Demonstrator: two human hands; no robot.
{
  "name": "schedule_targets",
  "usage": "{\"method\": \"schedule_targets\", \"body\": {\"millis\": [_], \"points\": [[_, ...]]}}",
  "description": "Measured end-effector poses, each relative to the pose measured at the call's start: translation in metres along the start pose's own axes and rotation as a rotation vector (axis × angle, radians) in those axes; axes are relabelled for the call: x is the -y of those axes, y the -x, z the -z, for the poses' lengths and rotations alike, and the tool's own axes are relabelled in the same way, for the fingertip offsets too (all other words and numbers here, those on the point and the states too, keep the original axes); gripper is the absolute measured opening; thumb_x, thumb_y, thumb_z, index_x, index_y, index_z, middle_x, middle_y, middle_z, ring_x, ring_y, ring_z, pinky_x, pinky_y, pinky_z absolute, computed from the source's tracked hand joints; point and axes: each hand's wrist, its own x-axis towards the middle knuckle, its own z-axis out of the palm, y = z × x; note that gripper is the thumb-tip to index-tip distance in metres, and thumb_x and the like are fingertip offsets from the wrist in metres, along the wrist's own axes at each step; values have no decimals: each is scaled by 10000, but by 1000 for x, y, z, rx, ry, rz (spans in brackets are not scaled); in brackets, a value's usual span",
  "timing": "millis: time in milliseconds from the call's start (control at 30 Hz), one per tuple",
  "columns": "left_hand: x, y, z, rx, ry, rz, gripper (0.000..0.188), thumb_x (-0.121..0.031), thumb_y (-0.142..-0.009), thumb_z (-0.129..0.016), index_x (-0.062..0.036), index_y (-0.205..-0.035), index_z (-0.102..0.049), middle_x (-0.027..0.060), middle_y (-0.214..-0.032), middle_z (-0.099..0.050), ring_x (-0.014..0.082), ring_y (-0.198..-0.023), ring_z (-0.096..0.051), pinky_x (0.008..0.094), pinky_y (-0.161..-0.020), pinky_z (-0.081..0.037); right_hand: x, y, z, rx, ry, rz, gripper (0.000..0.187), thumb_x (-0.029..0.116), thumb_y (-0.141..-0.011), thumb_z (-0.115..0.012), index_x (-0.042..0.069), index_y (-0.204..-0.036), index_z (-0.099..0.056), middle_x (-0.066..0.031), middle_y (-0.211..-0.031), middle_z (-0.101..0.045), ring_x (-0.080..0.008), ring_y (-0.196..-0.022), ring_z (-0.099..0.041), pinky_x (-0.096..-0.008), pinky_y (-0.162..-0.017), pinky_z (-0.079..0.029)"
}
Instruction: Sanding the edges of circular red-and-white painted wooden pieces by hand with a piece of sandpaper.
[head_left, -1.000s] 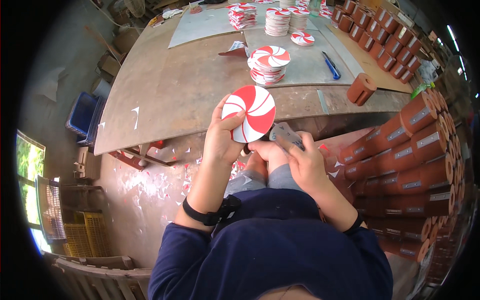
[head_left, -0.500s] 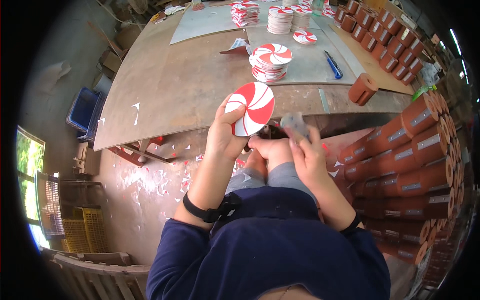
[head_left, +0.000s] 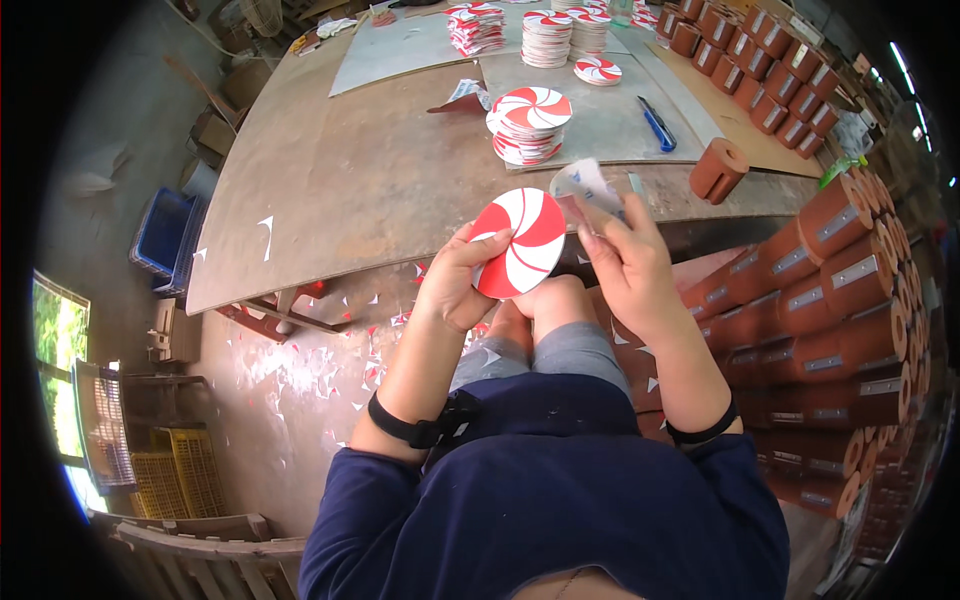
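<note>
Pinching a red-and-white swirl disc [head_left: 522, 238] in the left hand [head_left: 453, 283], thumb on face, over the lap near the tabletop [head_left: 340, 165] edge; pinching a folded sheet [head_left: 584, 183], pale outside and reddish-brown within, in the right hand [head_left: 630, 265], just beside the disc's right rim, contact unclear. For good control, judged best to keep the disc steady, fingertips clear of the rim, and the sheet's fold snug, with light, even pressure. Farther out on the tabletop, noting a disc stack [head_left: 529, 127] and blue-handled knife [head_left: 656, 125].
</note>
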Motion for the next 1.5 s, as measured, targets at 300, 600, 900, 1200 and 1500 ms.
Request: {"method": "schedule_targets", "body": {"millis": [300,600,900,1200,1500], "points": [[-7,5,3,-94,29,-59,321,11,-792,-536,42,-1090,-421,162,-1013,-548,227,-926,-573,376,-800,-496,-12,39,-13,43,226,133,441,-20,-691,-555,137,-1103,-566,-163,-967,-490,-309,-804,-548,-367,-680,-461],[-5,8,-2,-58,-112,-200,343,31,-764,-561,31,-1076,-418,161,-987,-558,224,-896,-583,352,-782,-500,18,14,-6,-169,129,230,464,25,-641,-622,109,-1094,-574,-154,-955,-482,-299,-812,-538,-354,-678,-461],[-17,13,-4,-62,-146,-237,330,39,-759,-562,37,-1057,-420,162,-961,-560,212,-845,-594,341,-732,-509,-10,39,-11,-35,142,59,428,11,-689,-567,143,-1095,-577,-138,-918,-499,-299,-841,-558,-358,-673,-471],[-20,14,-3,-38,-217,-260,324,55,-741,-571,35,-1035,-435,156,-949,-565,213,-850,-593,342,-750,-504,1,22,-2,68,96,31,382,0,-721,-517,93,-1088,-571,-156,-939,-487,-299,-814,-550,-357,-662,-457],[-11,8,-18,-112,-47,-183,327,-1,-798,-533,49,-1091,-397,168,-1017,-543,237,-913,-575,366,-785,-497,27,7,-2,-177,187,237,463,20,-669,-575,130,-1118,-567,-153,-964,-495,-298,-794,-532,-361,-669,-456]]}}
